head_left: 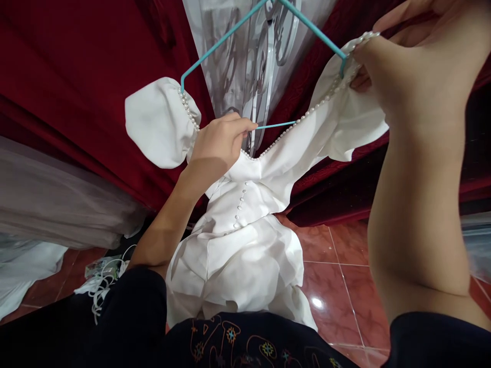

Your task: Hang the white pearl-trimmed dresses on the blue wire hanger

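Observation:
A white dress point(245, 255) with puffed sleeves, covered buttons down the bodice and a pearl-trimmed neckline hangs in front of me. Its shoulders are on a thin turquoise hanger point(226, 43). My left hand point(220, 145) is closed around the hanger's lower bar, over the left side of the neckline. At the upper right, my right hand point(418, 61) pinches the pearl edge of the dress beside the hanger's end; some of its fingers are hidden behind the fabric. The left puffed sleeve point(155, 122) hangs free.
Dark red curtains point(95, 66) drape on both sides, with a whitish panel with grey curved shapes point(264, 66) between them. Pale sheer fabric point(57, 189) hangs at left. White cables point(102, 291) lie low at left. The floor has reddish tiles point(326, 286).

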Available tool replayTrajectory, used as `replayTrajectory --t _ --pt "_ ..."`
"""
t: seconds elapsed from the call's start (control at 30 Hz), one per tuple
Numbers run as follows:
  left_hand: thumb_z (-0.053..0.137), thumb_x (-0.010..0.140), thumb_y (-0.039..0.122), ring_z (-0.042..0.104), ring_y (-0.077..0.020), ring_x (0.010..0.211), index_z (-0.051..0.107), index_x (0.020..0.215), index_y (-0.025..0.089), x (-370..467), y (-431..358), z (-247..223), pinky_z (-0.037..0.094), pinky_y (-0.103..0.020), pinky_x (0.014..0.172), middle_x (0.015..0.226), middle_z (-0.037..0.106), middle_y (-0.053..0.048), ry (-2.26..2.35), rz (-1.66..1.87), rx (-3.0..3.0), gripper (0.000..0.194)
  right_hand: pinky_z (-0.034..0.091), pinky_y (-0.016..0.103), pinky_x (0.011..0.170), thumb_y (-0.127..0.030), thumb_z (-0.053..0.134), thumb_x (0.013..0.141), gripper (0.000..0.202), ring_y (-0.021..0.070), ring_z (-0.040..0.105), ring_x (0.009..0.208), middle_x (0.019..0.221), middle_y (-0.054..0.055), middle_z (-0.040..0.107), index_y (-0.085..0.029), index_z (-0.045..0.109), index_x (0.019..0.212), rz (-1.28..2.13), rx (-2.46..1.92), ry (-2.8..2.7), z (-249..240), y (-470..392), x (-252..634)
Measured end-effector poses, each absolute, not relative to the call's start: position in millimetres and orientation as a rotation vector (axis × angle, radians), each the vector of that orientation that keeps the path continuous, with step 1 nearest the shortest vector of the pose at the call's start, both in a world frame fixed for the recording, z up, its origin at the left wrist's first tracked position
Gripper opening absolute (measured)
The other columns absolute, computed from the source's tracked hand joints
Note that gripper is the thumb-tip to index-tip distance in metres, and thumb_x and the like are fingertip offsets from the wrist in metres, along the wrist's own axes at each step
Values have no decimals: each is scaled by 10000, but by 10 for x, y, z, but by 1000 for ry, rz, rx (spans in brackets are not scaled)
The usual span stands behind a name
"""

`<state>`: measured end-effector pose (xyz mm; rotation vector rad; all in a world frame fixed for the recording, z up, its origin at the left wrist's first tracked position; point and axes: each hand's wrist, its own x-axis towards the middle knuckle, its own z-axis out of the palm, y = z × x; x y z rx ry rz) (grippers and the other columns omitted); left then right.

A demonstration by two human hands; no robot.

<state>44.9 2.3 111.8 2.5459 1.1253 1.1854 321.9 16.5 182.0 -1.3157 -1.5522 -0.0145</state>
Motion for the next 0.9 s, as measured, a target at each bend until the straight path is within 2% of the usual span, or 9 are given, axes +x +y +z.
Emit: replayTrajectory --t 0.07,0.13,0.3,0.43,0.53,0.6,0.7,0.77,0.9 --pt "516 905 -17 753 -222 862 820 1098 248 449 6 1111 568 -360 712 967 755 -24 1201 1178 2572 447 557 371 555 -79 697 805 208 226 723 651 730 63 684 -244 573 775 220 -1243 -1315 1807 156 3193" --pt "515 919 4 744 -221 853 814 1091 253 432 -20 1117 564 -357 710 965 745 -26 1198 1178 2574 426 605 387 639 -73 646 809 150 233 754 741 826 66 718 -209 655 870 285 -1091 -1228 1749 81 3146" --pt "493 984 53 737 -212 919 786 1137 263 363 -38 1152 592 -352 797 1008 727 -32 1060 1193 2538 392 617 434 809 -250 578 974 118 236 736 884 975 89 728 -233 692 948 -162 -828 -1515 1395 -261 2922" --pt "516 1016 87 732 -244 1021 761 1230 268 351 -29 1127 602 -427 954 1100 736 -44 1009 1181 2592 372 589 504 995 -302 530 1011 253 283 717 1150 1186 90 753 -290 671 1221 -186 -956 -2068 1030 -266 2845" --pt "538 1055 167 696 -285 1203 723 1313 301 339 -52 1073 492 -555 1193 1247 731 -43 1024 1227 2710 344 538 515 979 -302 536 1012 296 288 697 1102 1148 80 742 -298 655 1283 -233 -1029 -2004 830 -162 2831" --pt "525 1078 216 655 -295 1297 712 1322 315 287 -75 1054 389 -597 1289 1313 717 -41 1080 1332 2767 323 509 509 965 -298 547 1010 298 290 678 1079 1143 82 729 -286 668 1282 -276 -1033 -1930 750 -124 2798" --pt "532 1070 237 622 -294 1331 734 1261 329 93 -82 1080 300 -606 1349 1252 736 -31 1226 1473 2866 293 486 491 952 -271 538 1005 322 284 660 1071 1159 90 717 -271 688 1290 -298 -1020 -1893 689 -116 2725" --pt "610 1013 212 587 -287 1358 748 1214 337 -108 -50 1120 234 -599 1377 1230 741 -15 1290 1558 2933 274 480 478 943 -257 526 1008 324 273 655 1052 1138 84 716 -271 701 1281 -309 -1000 -1878 674 -119 2684" --pt "770 905 200 426 -287 1463 759 1161 322 -514 84 1216 109 -611 1379 1396 674 24 1358 1518 3029 284 471 461 926 -242 525 1010 306 257 648 1023 1104 78 711 -261 710 1253 -318 -966 -1851 674 -114 2642"
